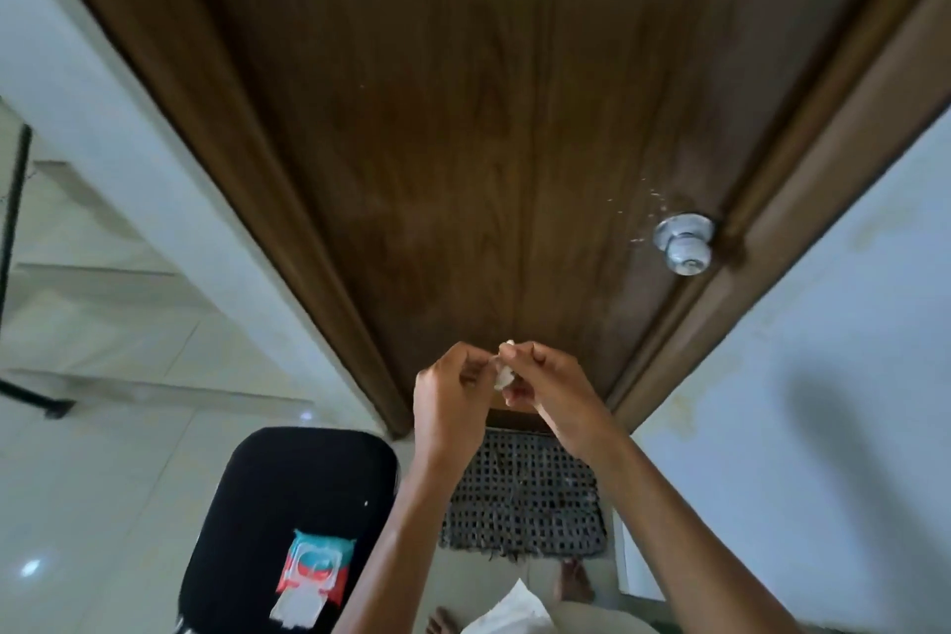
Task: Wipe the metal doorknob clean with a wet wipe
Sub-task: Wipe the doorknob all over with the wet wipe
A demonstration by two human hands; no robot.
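Your light's soft and even, nothing harsh. Small glare spots on the glossy white floor tiles [31, 567] lower left, a broad fuzzy shadow on the pale blue wall [823, 417] lower right. Whole frame's mushy, and the dark brown wooden door [463, 118] bows toward the edges.

A dark wooden door [463, 118] fills the view; a woven mat [525, 494] (dark, open-weave) lies at its foot, beside a black seat [288, 489].

Single head-worn view, steeply downward, close over hands [507, 386], facing door [463, 118]
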